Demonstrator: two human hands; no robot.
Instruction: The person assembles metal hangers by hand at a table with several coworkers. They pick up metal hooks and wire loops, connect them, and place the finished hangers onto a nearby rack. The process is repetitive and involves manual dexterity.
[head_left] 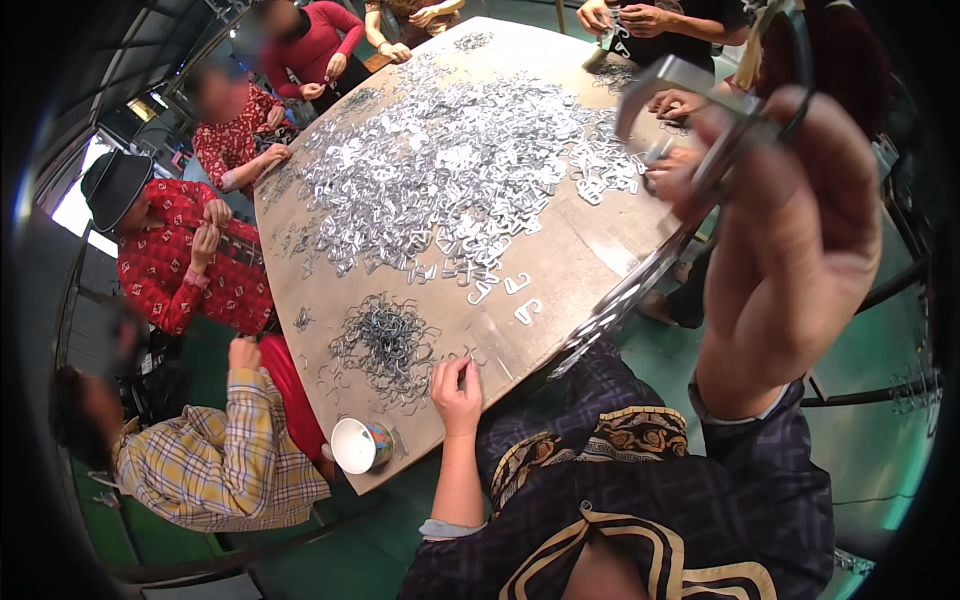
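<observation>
My right hand (790,230) is raised close in front of me, its fingers closed on a flat silver metal hook (685,95) that is blurred by nearness. A string of similar metal pieces (610,315) slopes from below that hand to the table's near edge. At the near edge of the table, my left hand (457,395) rests with thumb and forefinger pinched together; what they hold is too small to make out. Just left of it lies a loose heap of small bent wire clips (385,340). A few single silver hooks (527,311) lie beyond my left hand.
A large heap of silver hooks (440,160) covers the middle of the brown table (570,265). A paper cup (355,445) stands at the near left corner. Several people work around the table, including one in a yellow plaid shirt (210,460) and one in red (165,270).
</observation>
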